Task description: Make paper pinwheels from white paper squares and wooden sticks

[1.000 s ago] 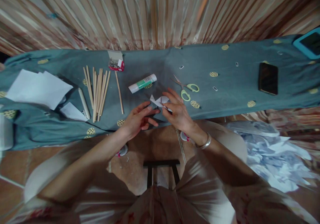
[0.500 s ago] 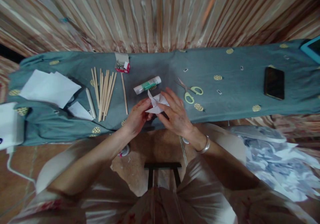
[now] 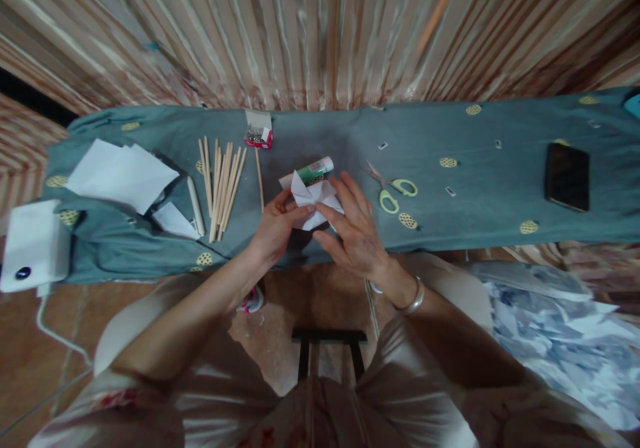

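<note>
A folded white paper pinwheel (image 3: 304, 195) is held over the near part of the table, its pointed flaps standing up. My left hand (image 3: 276, 227) grips it from the left, thumb on its middle and fingers behind, partly hidden. My right hand (image 3: 353, 228) is at the pinwheel's right side with fingers stretched out and spread. Its index fingertip rests near the middle, while the thumb hangs apart below. Just behind the paper lies a green and white glue stick (image 3: 315, 168), partly covered by it. Scissors (image 3: 390, 187) with light green handles lie to the right.
Left of my hands are several wooden sticks (image 3: 227, 188), a single stick (image 3: 260, 178), a small red box of metal pins (image 3: 260, 131), a white pen-like rod (image 3: 196, 208) and paper sheets (image 3: 120, 175). A phone (image 3: 567, 176) lies far right; a white device (image 3: 37, 245) sits far left.
The pinwheel has tilted up to show its folded face. My left thumb has moved onto its middle, and my right fingers have spread. The whole view has shifted slightly.
</note>
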Demonstrator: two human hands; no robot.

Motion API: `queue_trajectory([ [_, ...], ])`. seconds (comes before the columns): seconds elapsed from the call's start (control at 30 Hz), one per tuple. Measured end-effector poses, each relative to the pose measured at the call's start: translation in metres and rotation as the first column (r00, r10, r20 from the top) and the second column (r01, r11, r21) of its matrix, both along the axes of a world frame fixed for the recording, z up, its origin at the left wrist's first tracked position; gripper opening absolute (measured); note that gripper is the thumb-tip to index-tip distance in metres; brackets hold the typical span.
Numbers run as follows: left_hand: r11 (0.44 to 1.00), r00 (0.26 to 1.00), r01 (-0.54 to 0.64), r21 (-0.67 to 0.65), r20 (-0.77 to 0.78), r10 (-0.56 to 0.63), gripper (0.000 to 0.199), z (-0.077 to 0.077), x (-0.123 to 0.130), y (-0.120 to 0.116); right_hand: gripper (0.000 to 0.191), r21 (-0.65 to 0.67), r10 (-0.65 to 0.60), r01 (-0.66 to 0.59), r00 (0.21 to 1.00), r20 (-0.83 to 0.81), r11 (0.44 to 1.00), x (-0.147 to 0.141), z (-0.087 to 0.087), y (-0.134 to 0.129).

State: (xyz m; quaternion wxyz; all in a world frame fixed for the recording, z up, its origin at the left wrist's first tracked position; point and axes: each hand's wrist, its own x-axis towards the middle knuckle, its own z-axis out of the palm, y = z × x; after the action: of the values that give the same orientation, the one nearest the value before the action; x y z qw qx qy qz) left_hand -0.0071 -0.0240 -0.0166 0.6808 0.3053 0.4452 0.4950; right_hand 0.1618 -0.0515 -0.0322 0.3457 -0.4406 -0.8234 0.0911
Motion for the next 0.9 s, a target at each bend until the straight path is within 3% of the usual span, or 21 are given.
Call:
queue_trajectory([
  [0.23,1.0,1.0,0.008,-0.015,-0.001,-0.008,0.039,0.002,-0.002,0.0,0.044,0.026,0.022,-0.02,0.997,-0.074,0.999,-0.001,0.002,-0.001],
  [0.47,1.0,1.0,0.009,-0.02,0.027,-0.009,0.039,0.006,-0.001,0.0,0.045,-0.036,0.033,-0.036,0.997,-0.07,0.999,-0.001,0.009,-0.002],
  [0.7,1.0,0.999,0.014,-0.024,0.032,-0.013,0.035,0.006,0.0,-0.001,0.046,0.095,0.043,-0.038,0.998,-0.047,0.995,-0.001,0.008,-0.002],
  [0.9,1.0,1.0,0.002,0.018,-0.009,-0.002,0.034,0.008,0.0,0.001,0.046,0.112,0.035,-0.028,0.998,-0.061,0.993,0.002,0.015,0.0],
])
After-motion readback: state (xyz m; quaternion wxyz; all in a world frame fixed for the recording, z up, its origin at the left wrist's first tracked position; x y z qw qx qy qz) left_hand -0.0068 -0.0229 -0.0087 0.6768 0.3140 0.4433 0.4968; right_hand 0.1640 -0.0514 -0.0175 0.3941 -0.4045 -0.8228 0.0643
